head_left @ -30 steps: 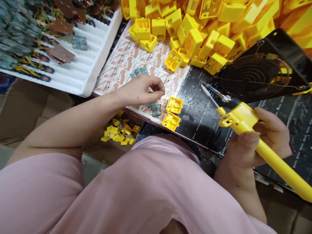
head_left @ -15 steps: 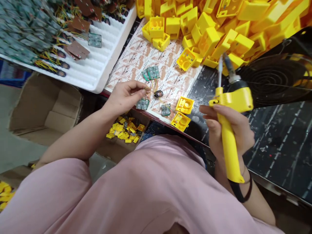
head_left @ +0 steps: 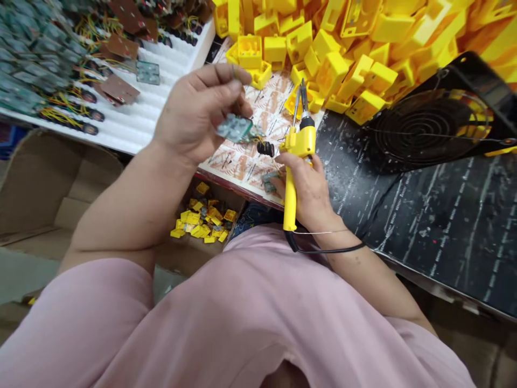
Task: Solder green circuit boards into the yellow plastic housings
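Observation:
My left hand [head_left: 194,113] is raised over the near edge of the work surface, its fingers closed on a green circuit board [head_left: 236,128]. Yellow wires run from the board to small black round parts [head_left: 265,149], apparently speakers, hanging beside it. My right hand [head_left: 309,186] is wrapped round a yellow soldering gun [head_left: 291,188], whose metal tip and feed tube point away from me. Under the right fingertips lies another green board [head_left: 270,182], partly covered. Whether those fingers touch it, I cannot tell.
Yellow plastic housings [head_left: 331,70] are heaped at the back. A white foam tray [head_left: 161,102] at the left bears boards and wired parts. The black fan [head_left: 428,118] stands at the right. Below the edge, a cardboard box [head_left: 177,256] contains yellow pieces.
My left hand has lifted the board and wired black parts off the printed sheet. My right hand has brought the soldering gun leftward, and the two nearby yellow housings are now hidden.

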`<state>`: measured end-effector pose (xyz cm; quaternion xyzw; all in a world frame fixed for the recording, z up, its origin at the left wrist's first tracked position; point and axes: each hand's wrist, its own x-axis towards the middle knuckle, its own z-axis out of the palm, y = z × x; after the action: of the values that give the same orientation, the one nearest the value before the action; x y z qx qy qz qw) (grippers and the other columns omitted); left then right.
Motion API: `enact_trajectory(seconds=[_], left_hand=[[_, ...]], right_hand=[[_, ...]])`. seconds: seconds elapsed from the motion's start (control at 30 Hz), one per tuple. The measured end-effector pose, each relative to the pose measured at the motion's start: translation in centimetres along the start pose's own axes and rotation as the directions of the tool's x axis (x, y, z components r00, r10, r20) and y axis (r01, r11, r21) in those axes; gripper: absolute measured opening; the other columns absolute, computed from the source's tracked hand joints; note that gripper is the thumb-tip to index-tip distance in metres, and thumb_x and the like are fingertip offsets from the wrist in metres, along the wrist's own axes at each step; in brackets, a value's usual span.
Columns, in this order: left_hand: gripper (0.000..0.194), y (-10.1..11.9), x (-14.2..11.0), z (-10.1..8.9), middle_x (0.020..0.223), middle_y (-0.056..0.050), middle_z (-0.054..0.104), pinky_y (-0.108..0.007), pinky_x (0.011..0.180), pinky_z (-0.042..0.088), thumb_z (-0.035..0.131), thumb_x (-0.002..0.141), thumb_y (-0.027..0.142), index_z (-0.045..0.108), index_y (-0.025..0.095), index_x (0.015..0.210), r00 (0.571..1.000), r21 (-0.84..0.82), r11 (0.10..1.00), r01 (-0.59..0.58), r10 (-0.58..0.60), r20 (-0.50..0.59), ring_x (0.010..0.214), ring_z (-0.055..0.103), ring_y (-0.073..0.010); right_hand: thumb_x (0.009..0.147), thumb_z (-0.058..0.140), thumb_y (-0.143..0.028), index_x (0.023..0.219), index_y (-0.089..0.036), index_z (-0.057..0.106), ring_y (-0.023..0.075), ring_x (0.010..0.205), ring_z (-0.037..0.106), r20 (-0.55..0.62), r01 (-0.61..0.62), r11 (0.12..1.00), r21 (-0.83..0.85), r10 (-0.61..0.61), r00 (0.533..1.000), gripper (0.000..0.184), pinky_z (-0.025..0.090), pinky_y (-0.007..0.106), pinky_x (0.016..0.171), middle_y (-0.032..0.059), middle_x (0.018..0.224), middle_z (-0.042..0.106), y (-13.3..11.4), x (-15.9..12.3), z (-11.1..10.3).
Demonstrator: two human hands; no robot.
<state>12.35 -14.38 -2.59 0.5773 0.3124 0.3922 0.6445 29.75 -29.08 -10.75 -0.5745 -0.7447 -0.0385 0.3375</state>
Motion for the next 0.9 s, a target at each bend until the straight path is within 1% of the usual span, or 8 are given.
enact_trajectory(seconds=[0.13, 0.23, 0.33, 0.43, 0.57, 0.63, 0.77, 0.9], left_hand=[[0.008, 2.3, 0.5, 0.4, 0.074, 0.005, 0.06, -0.021, 0.057, 0.053, 0.07, 0.093, 0.013, 0.065, 0.02, 0.091, 0.992, -0.051, 0.995, -0.083, 0.077, -0.104, 0.065, 0.057, -0.0059], [0.013, 2.9, 0.8, 0.7, 0.074, 0.005, 0.056, -0.021, 0.055, 0.051, 0.056, 0.1, 0.005, 0.061, 0.016, 0.096, 0.983, -0.078, 0.995, -0.07, 0.056, -0.176, 0.063, 0.055, -0.0052], [0.008, 2.6, 0.9, 0.5, 0.077, 0.004, 0.054, -0.021, 0.062, 0.051, 0.059, 0.099, 0.011, 0.061, 0.018, 0.095, 0.994, -0.023, 0.998, 0.063, -0.065, -0.087, 0.068, 0.053, -0.004], [0.013, 2.2, 0.8, 0.8, 0.078, 0.003, 0.054, -0.026, 0.072, 0.053, 0.074, 0.089, 0.02, 0.061, 0.021, 0.091, 0.998, 0.05, 0.997, 0.057, -0.059, 0.035, 0.072, 0.049, -0.0055], [0.014, 2.4, 0.0, 3.7, 0.075, 0.003, 0.055, -0.034, 0.075, 0.057, 0.075, 0.082, 0.026, 0.062, 0.022, 0.086, 0.989, 0.089, 0.995, 0.048, -0.06, 0.135, 0.072, 0.058, -0.0108], [0.004, 2.7, -0.5, 5.8, 0.074, 0.003, 0.057, -0.035, 0.078, 0.059, 0.066, 0.086, 0.02, 0.063, 0.022, 0.084, 0.981, 0.14, 0.985, 0.103, -0.123, 0.147, 0.071, 0.064, -0.012], [0.011, 2.6, -1.1, 9.4, 0.069, 0.005, 0.059, -0.034, 0.08, 0.062, 0.06, 0.089, 0.014, 0.066, 0.021, 0.083, 0.954, 0.178, 0.969, 0.174, -0.21, 0.213, 0.069, 0.071, -0.0119], [0.017, 1.6, -1.0, 10.6, 0.08, 0.001, 0.069, -0.038, 0.077, 0.067, 0.063, 0.099, 0.036, 0.07, 0.022, 0.094, 0.943, 0.327, 0.934, 0.144, -0.229, 0.241, 0.087, 0.08, -0.0201]], right_hand=[[0.105, 0.053, -0.027, 0.132, -0.023, 0.056, 0.0196, 0.087, 0.069, 0.011, -0.026, 0.999, 0.04, 0.026, 1.0, 0.028, 0.062, 0.043, 0.099, 0.0008, 0.089, 0.069, 0.0, 0.0, -0.1], [0.104, 0.057, -0.031, 0.135, -0.024, 0.054, 0.0213, 0.09, 0.07, 0.007, -0.055, 0.996, 0.068, 0.055, 0.998, 0.031, 0.064, 0.039, 0.091, 0.003, 0.094, 0.07, 0.0, -0.2, 0.0], [0.102, 0.065, -0.038, 0.134, -0.027, 0.051, 0.0218, 0.095, 0.074, -0.06, -0.095, 0.979, 0.178, 0.108, 0.992, 0.037, 0.065, 0.039, 0.09, 0.0048, 0.107, 0.074, -0.1, -0.4, -0.1], [0.098, 0.071, -0.038, 0.134, -0.028, 0.045, 0.0228, 0.111, 0.075, -0.142, -0.124, 0.938, 0.324, 0.178, 0.974, 0.045, 0.066, 0.04, 0.095, 0.008, 0.127, 0.072, -0.5, -0.2, -0.9], [0.096, 0.074, -0.037, 0.134, -0.031, 0.044, 0.0224, 0.122, 0.073, -0.18, -0.144, 0.918, 0.369, 0.223, 0.958, 0.048, 0.064, 0.039, 0.103, 0.0076, 0.133, 0.07, -0.8, 0.3, -2.2], [0.095, 0.077, -0.038, 0.132, -0.03, 0.046, 0.0209, 0.114, 0.076, -0.196, -0.159, 0.929, 0.335, 0.233, 0.953, 0.049, 0.066, 0.036, 0.098, 0.0054, 0.127, 0.072, -0.6, 0.2, -2.7], [0.096, 0.074, -0.037, 0.128, -0.029, 0.049, 0.0191, 0.102, 0.078, -0.219, -0.215, 0.947, 0.24, 0.269, 0.938, 0.041, 0.067, 0.034, 0.089, 0.002, 0.117, 0.073, 0.5, -0.7, -3.5], [0.096, 0.072, -0.029, 0.129, -0.029, 0.049, 0.0192, 0.111, 0.077, -0.202, -0.194, 0.935, 0.298, 0.26, 0.944, 0.04, 0.066, 0.034, 0.093, 0.0026, 0.122, 0.072, 1.4, -1.7, -4.1]])
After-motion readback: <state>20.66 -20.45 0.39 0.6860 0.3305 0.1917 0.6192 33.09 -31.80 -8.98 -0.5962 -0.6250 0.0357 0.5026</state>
